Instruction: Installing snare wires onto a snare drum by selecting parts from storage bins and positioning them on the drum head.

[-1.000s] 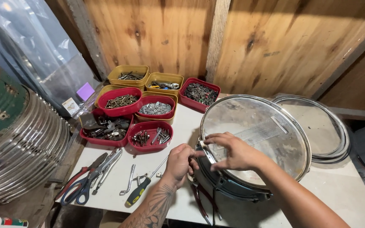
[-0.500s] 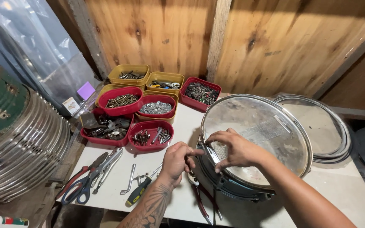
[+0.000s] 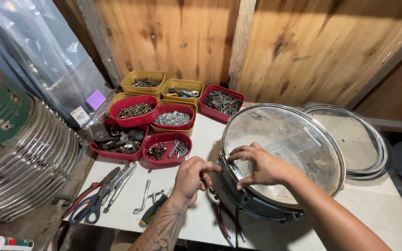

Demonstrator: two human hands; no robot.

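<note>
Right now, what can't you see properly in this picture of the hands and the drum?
Head view only:
- What the left hand pinches at the drum rim: its curled fingers hide it.
- The rim part under the right hand: the palm covers it.
- The red-handled pliers: the drum covers the jaws and the bottom edge cuts the handles.
- The small bits in the red and yellow tubs: too small to tell.

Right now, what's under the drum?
Red-handled pliers poke out from under the drum on the white table. Their jaws are hidden, as is anything else beneath.
</note>
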